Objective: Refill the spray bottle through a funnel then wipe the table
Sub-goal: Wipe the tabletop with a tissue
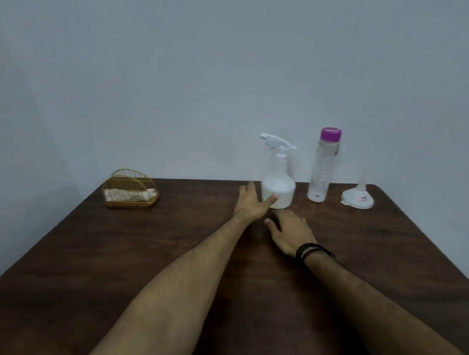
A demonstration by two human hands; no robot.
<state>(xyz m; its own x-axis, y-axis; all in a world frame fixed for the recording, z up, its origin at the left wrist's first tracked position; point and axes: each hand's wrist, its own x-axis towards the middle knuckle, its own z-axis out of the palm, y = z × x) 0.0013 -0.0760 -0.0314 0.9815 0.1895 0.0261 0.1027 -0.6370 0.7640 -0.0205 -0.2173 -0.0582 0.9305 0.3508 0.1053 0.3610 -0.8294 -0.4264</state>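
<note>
- The spray bottle (278,180) stands upright toward 12 o'clock on the dark wooden table (168,255), near the far edge by the wall. It is translucent white with a wide base, a narrow neck and a white trigger head whose nozzle points to 9 o'clock. The trigger head is still on the bottle.
- The left hand (249,203) reaches in from 6 o'clock with fingers spread and relaxed; its thumb lies against the lower front of the spray bottle, but nothing is gripped.
- The right hand (289,231) hangs just at 5 o'clock of the bottle, palm down, fingers loosely extended and holding nothing. A black wristband (310,250) sits on that wrist.
- At 3 o'clock of the spray bottle stands a tall clear water bottle (323,166) with a purple cap; how much liquid it holds is hard to tell.
- Further toward 3 o'clock, a white funnel (358,197) rests mouth-down, spout up, well apart from both bottles.
- At 9 o'clock, well apart, a gold wire basket (131,189) holds a folded pale cloth (129,194).
- Nothing stands between the hands and the spray bottle.
</note>
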